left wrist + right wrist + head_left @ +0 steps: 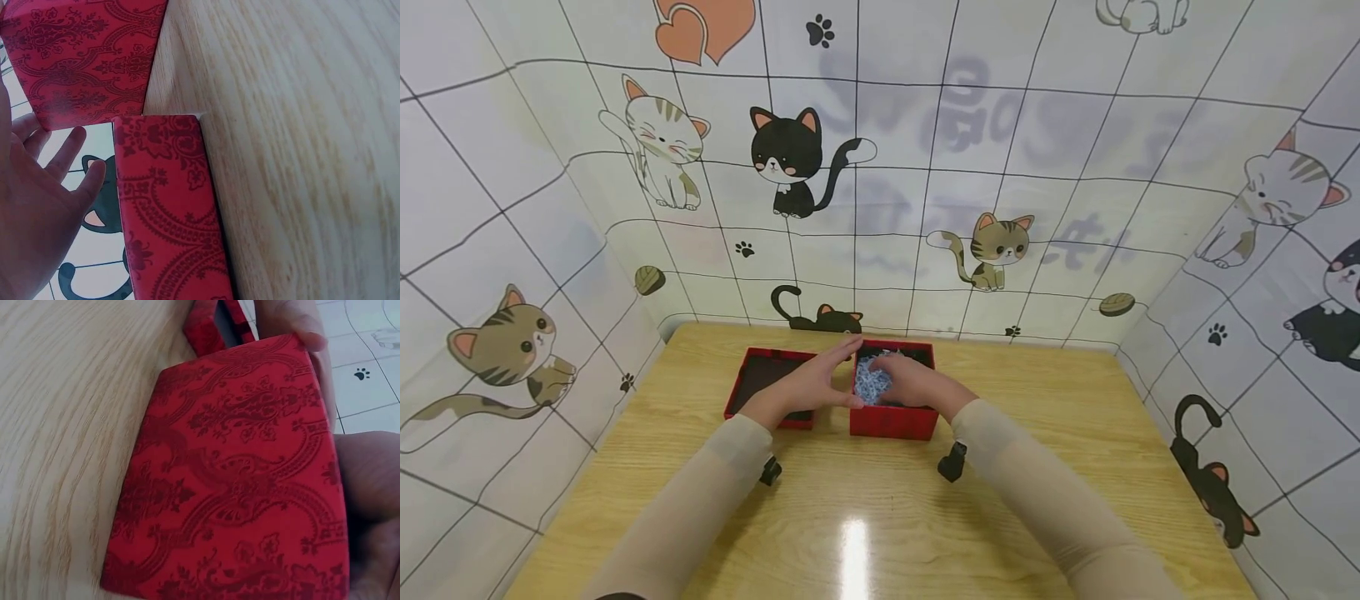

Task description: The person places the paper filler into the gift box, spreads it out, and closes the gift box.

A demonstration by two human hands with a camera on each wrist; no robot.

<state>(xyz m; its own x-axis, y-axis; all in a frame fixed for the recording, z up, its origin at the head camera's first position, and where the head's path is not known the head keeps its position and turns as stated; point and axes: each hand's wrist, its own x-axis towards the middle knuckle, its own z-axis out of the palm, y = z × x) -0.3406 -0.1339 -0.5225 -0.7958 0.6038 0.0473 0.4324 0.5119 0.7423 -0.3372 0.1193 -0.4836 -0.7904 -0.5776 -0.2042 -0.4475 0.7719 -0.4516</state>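
A red patterned box (892,422) stands on the table with blue-and-white shredded paper (870,383) inside. My right hand (917,385) reaches into it over the right side, its fingers down at the shredded paper and partly hidden; I cannot tell whether they grip any. Across the box's left side spreads my left hand (808,385), fingers extended toward the far corner and thumb at the near one. Beneath that hand lies the red lid (760,375), dark inside and facing up. The left wrist view shows the box's patterned wall (81,62) beside the lid's side (169,206).
The wooden table (1037,467) runs to a wall covering (895,200) printed with cats and grid lines, which also closes in both sides. The lid sits left of the box with a narrow gap between them. A small black device (952,462) hangs at the right wrist.
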